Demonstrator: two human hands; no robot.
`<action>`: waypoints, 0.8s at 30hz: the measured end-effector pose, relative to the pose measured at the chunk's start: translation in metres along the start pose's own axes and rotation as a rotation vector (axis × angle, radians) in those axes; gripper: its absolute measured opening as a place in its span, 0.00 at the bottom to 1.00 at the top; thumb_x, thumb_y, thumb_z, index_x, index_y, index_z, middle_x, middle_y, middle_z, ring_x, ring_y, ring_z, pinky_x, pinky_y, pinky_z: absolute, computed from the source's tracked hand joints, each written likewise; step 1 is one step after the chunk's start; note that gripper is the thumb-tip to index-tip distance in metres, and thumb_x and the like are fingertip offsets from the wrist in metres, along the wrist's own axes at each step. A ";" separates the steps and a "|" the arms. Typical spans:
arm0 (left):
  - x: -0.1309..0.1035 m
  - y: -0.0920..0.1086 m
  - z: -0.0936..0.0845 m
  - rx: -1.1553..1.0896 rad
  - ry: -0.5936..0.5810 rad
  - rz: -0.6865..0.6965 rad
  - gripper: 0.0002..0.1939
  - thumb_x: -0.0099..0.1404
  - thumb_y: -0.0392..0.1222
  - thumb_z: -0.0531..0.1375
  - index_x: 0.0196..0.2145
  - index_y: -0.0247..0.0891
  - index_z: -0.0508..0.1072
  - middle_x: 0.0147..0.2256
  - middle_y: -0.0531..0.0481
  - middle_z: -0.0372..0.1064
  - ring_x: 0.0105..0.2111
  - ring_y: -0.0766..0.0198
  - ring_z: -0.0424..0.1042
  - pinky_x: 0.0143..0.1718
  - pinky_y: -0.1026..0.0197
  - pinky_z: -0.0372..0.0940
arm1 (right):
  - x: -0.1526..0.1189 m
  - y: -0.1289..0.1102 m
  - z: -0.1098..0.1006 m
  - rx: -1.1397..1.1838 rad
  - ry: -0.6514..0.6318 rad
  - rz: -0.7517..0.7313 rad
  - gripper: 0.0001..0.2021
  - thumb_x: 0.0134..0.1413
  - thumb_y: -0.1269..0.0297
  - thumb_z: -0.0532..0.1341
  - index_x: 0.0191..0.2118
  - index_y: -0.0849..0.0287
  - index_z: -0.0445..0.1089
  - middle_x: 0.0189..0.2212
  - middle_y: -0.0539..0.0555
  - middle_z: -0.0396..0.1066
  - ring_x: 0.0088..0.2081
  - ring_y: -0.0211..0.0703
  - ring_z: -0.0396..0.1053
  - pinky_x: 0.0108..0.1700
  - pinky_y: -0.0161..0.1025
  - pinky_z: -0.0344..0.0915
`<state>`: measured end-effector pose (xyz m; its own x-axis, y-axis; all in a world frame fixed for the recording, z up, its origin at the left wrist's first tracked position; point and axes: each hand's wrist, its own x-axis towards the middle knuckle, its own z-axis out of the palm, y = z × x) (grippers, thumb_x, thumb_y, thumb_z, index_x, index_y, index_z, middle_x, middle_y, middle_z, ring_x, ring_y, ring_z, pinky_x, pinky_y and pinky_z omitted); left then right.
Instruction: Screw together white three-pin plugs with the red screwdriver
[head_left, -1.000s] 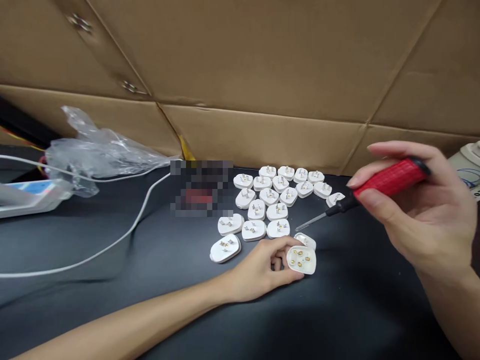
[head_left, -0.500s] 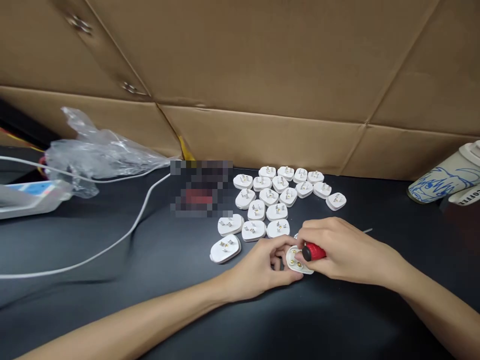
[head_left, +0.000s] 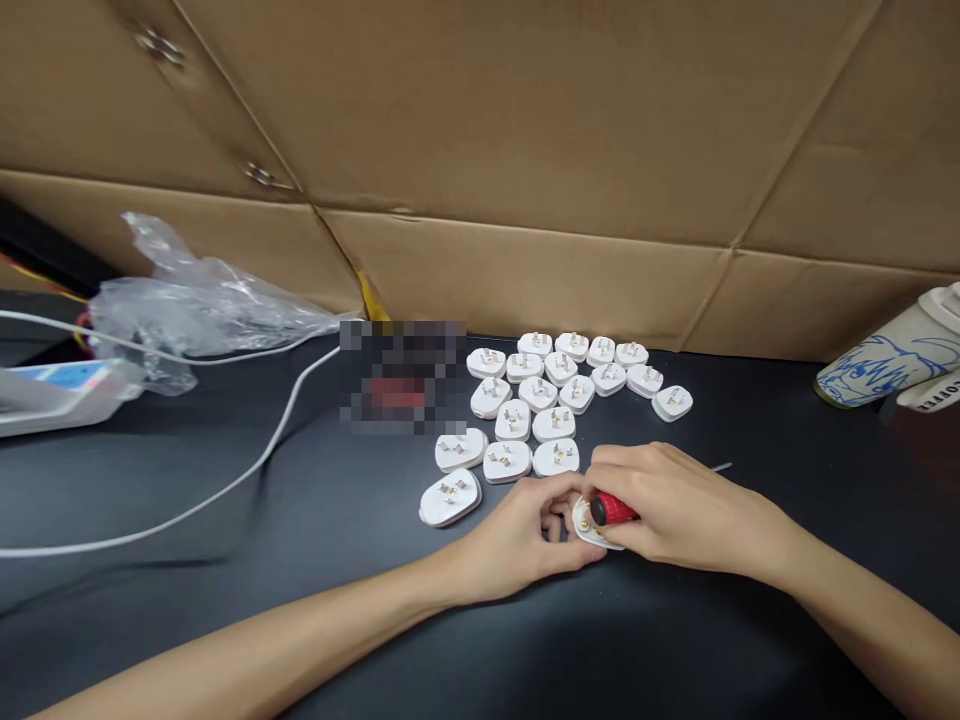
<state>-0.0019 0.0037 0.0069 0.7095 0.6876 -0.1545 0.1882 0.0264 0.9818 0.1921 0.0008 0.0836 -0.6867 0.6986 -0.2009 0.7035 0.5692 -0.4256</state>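
My left hand is closed on the edge of a white plug low over the table, with brass terminals showing on its upper face. My right hand is wrapped round a screwdriver with a red handle and a black end. The handle's end points left over the plug, and a thin metal shaft comes out behind the knuckles. My right fingertips reach the plug, but what they touch there is hidden. Just beyond both hands, several similar white plugs lie with their metal prongs up.
A brown padded partition rises behind the dark table. At left are a clear plastic bag, a white cable and a white device. A patterned cup leans at far right. One patch near the centre is blurred out.
My right hand and the screwdriver have shifted slightly left, covering more of the plug. My left hand stays in place.
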 end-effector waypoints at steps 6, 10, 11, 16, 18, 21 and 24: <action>0.000 -0.001 0.000 -0.006 -0.007 0.017 0.13 0.61 0.42 0.66 0.43 0.36 0.73 0.27 0.57 0.65 0.22 0.72 0.60 0.23 0.69 0.59 | -0.001 0.001 0.001 -0.039 -0.002 -0.023 0.09 0.57 0.78 0.56 0.38 0.61 0.71 0.33 0.52 0.67 0.29 0.39 0.59 0.31 0.37 0.51; 0.001 0.001 0.000 -0.012 -0.008 0.014 0.12 0.61 0.41 0.66 0.41 0.36 0.72 0.26 0.58 0.63 0.22 0.72 0.59 0.22 0.69 0.57 | -0.004 0.001 -0.003 -0.037 -0.002 -0.052 0.13 0.51 0.82 0.56 0.39 0.61 0.71 0.33 0.51 0.66 0.28 0.37 0.56 0.30 0.37 0.49; 0.001 0.001 0.000 -0.016 -0.008 0.012 0.12 0.61 0.41 0.66 0.42 0.37 0.72 0.26 0.58 0.63 0.22 0.72 0.58 0.22 0.69 0.57 | -0.005 0.002 -0.005 -0.032 -0.001 -0.053 0.13 0.51 0.82 0.56 0.38 0.61 0.70 0.33 0.50 0.66 0.27 0.37 0.56 0.29 0.37 0.49; 0.001 0.000 0.001 -0.040 -0.004 0.009 0.13 0.60 0.41 0.66 0.43 0.37 0.73 0.26 0.58 0.62 0.22 0.72 0.57 0.23 0.69 0.57 | -0.006 0.006 -0.014 0.003 0.015 -0.025 0.09 0.56 0.80 0.56 0.37 0.61 0.70 0.33 0.51 0.66 0.29 0.37 0.60 0.30 0.35 0.53; 0.001 0.000 0.002 -0.049 0.021 -0.004 0.15 0.59 0.41 0.67 0.44 0.37 0.74 0.26 0.58 0.63 0.22 0.71 0.57 0.23 0.68 0.57 | -0.008 0.008 -0.019 0.017 0.013 -0.015 0.08 0.58 0.78 0.56 0.38 0.60 0.70 0.34 0.51 0.67 0.31 0.38 0.62 0.32 0.35 0.55; 0.000 -0.001 0.003 -0.051 0.074 -0.013 0.16 0.59 0.41 0.67 0.45 0.37 0.73 0.27 0.57 0.64 0.22 0.70 0.57 0.23 0.67 0.57 | -0.014 0.010 -0.029 0.021 0.005 0.025 0.07 0.56 0.77 0.57 0.38 0.59 0.69 0.34 0.51 0.68 0.33 0.39 0.64 0.36 0.36 0.57; -0.001 -0.001 0.003 -0.047 0.119 -0.020 0.16 0.58 0.42 0.67 0.44 0.37 0.72 0.27 0.57 0.63 0.23 0.70 0.56 0.24 0.66 0.56 | -0.019 0.015 -0.037 0.007 -0.047 0.091 0.07 0.52 0.78 0.57 0.30 0.58 0.65 0.30 0.50 0.68 0.33 0.40 0.63 0.35 0.36 0.56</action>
<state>-0.0008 0.0011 0.0053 0.6199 0.7676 -0.1629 0.1679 0.0729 0.9831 0.2223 0.0120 0.1133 -0.6283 0.7258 -0.2800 0.7620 0.5017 -0.4096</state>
